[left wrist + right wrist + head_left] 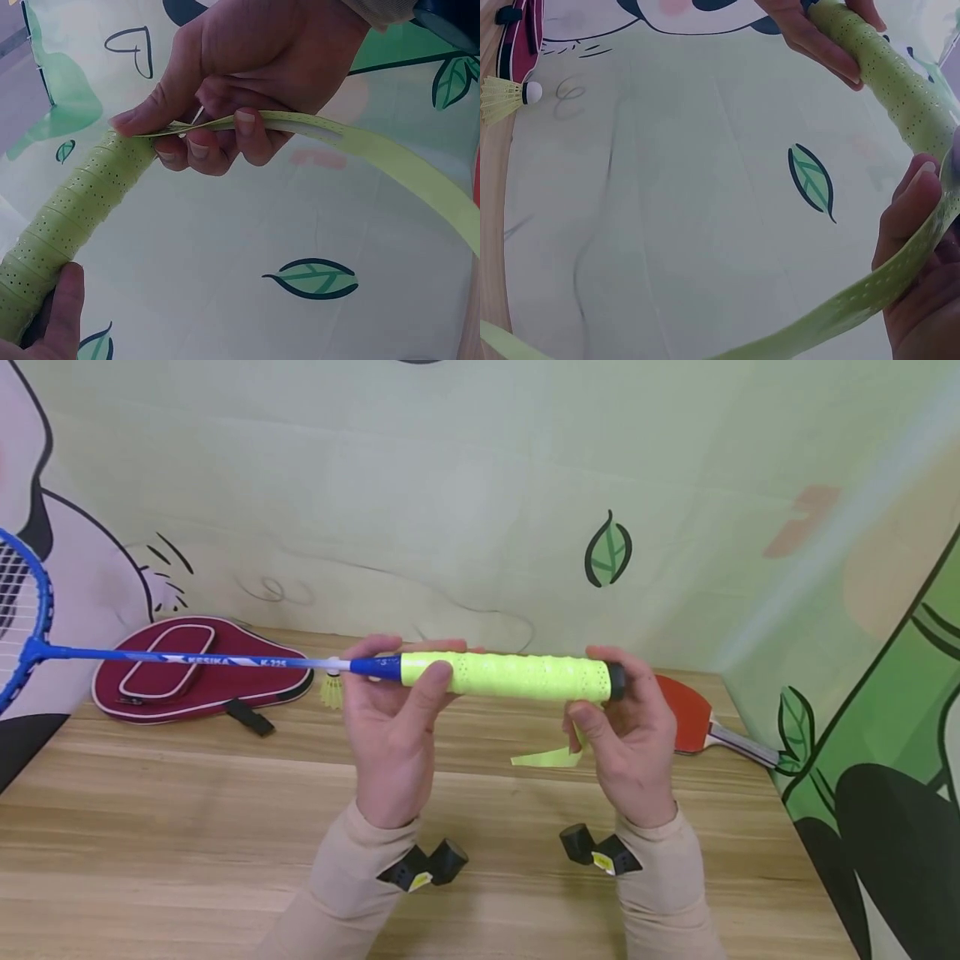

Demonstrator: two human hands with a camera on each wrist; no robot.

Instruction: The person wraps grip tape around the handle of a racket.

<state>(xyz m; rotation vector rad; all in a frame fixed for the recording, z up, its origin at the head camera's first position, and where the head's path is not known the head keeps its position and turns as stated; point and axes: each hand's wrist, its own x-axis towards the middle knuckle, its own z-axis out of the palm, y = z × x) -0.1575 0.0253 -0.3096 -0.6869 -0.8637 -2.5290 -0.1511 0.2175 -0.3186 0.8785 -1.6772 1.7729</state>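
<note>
A blue badminton racket [247, 661] is held level above the table, its strung head cut off at the left edge. Bright yellow-green perforated overgrip tape [517, 677] winds round its handle, up to the black butt cap [617, 681]. My left hand [393, 752] grips the handle near the blue cone, thumb lying along the wrap. At the butt end, my right hand [637, 743] pinches the tape against the handle. From these fingers a loose tape tail [397, 165] curves away in the left wrist view; its end [543, 759] hangs over the table.
At the back left of the wooden table [225, 827] lies a maroon racket case [180, 672], with a yellow shuttlecock [504, 99] beside it. A red table tennis paddle [684, 714] lies behind my right hand. A printed backdrop [450, 510] rises behind the table.
</note>
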